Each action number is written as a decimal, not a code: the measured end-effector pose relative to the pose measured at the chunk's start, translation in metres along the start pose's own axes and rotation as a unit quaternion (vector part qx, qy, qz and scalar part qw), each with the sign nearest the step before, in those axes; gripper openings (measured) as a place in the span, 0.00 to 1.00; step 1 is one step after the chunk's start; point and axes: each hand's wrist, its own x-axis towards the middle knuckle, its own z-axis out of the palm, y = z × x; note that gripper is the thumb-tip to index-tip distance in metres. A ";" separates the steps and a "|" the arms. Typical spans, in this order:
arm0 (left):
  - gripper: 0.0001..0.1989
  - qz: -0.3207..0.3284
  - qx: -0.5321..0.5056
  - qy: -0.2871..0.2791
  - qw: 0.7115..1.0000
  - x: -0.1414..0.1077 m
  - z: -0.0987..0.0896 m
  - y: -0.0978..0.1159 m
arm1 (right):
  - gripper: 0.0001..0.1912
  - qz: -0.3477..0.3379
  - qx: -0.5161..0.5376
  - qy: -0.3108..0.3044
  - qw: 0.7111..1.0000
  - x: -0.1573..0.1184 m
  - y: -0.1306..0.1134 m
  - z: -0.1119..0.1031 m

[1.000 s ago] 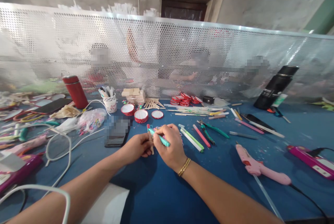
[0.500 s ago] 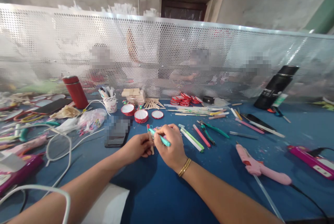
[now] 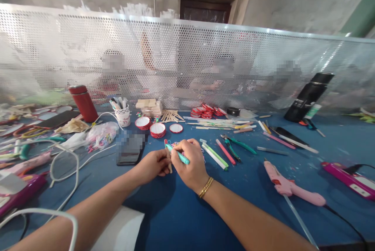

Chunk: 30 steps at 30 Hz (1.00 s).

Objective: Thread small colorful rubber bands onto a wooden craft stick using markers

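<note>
My left hand [image 3: 156, 162] pinches a flat wooden craft stick [image 3: 170, 167] whose far end is coloured red. My right hand [image 3: 190, 164] is closed round a turquoise marker pen [image 3: 183, 158], its tip against or very near the upper part of the stick. Small colourful bits lie partly hidden behind my right hand. Just beyond are two round red-rimmed tins [image 3: 158, 130] and a flat red-rimmed disc [image 3: 176, 128]. To the right of my right hand lie a green and white marker [image 3: 215, 156] and a pink marker [image 3: 225, 152].
A black phone [image 3: 131, 153] and white cable lie left. Teal pliers [image 3: 232, 148] and a pink glue gun [image 3: 288, 186] are right. A red flask [image 3: 83, 103], a paper cup of pens [image 3: 122, 115] and a black bottle [image 3: 309, 97] stand before the perforated screen [image 3: 187, 56]; people are behind it.
Both hands hold nearly the same pose on the stick and marker. The whole view has shifted very slightly; the marker's angle is almost unchanged.
</note>
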 end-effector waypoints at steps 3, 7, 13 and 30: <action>0.12 0.000 0.009 0.000 1.000 0.000 0.000 0.000 | 0.07 0.011 -0.011 0.013 1.000 0.001 0.001 -0.001; 0.11 0.002 0.015 0.000 1.000 0.001 -0.001 0.000 | 0.08 0.019 -0.012 0.027 0.999 0.001 0.000 -0.003; 0.10 0.010 0.003 -0.004 1.000 0.000 -0.001 -0.002 | 0.06 0.003 0.002 0.010 1.000 0.000 -0.004 -0.002; 0.12 0.011 0.015 -0.010 1.000 0.003 -0.003 -0.004 | 0.06 0.009 -0.009 0.006 1.000 0.002 0.000 -0.001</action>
